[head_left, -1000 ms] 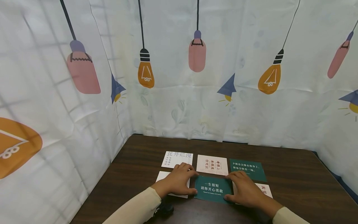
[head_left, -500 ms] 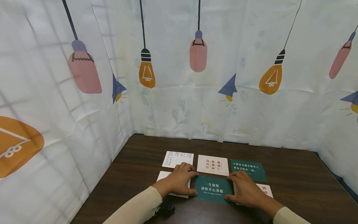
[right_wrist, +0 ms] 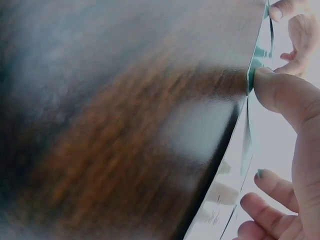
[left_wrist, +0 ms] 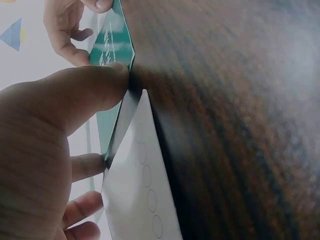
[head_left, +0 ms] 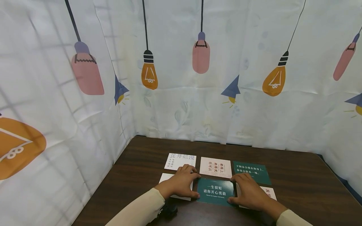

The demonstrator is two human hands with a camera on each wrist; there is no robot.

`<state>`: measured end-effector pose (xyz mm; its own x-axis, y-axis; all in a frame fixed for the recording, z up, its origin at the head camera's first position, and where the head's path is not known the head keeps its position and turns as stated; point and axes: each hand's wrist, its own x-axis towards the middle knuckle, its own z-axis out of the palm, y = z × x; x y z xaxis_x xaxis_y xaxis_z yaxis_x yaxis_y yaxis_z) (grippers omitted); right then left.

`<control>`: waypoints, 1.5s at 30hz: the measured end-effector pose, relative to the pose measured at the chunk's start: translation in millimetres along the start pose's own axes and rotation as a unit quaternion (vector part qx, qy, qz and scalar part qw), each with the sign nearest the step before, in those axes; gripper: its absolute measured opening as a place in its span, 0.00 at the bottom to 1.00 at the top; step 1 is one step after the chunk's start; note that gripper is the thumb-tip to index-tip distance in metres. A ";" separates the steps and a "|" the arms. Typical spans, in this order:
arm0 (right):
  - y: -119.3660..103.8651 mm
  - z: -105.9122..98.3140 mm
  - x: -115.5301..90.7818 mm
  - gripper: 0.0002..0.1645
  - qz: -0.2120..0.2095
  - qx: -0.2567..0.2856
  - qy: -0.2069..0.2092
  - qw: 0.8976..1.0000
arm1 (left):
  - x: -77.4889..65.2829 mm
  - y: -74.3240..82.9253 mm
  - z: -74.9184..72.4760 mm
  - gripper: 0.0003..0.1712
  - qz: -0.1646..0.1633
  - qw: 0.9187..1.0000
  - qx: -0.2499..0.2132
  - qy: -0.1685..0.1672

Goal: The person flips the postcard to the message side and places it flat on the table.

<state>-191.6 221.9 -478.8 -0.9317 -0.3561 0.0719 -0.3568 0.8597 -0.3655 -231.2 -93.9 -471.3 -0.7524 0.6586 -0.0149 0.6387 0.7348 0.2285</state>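
A green card (head_left: pixel 215 190) with white lettering lies on the table in the middle of the front row. My left hand (head_left: pixel 182 183) touches its left side, thumb at the near corner and index finger at the far one. On the right side, my right hand (head_left: pixel 249 192) touches the near and far corners the same way. Both hands' fingers are relaxed and spread. Under the left hand lies a white card (left_wrist: pixel 142 190) with a row of printed circles, partly covered. The right hand covers much of a pale card with red characters (head_left: pixel 270 192).
Behind stand three more cards in a row: a white one (head_left: pixel 181 161), a pale pink one (head_left: pixel 215 167) and a green one (head_left: pixel 260 174). The dark wooden table (head_left: pixel 305 188) ends at a white curtain (head_left: pixel 181 122) with printed lamps. A black object (head_left: pixel 170 210) sits by the left wrist.
The view has shifted very slightly. Both hands stay at the green card's sides, and the cards keep their places.
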 end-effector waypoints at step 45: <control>-0.7 -8.1 -11.6 0.36 0.007 0.153 0.011 0.988 | -2.6 0.8 -2.2 0.30 0.040 0.977 -0.203 0.048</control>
<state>-181.1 228.4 -471.9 -0.9389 -0.3337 0.0839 -0.3096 0.7128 -0.6294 -229.1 -95.4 -468.9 -0.7274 0.6779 0.1062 0.5936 0.5440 0.5931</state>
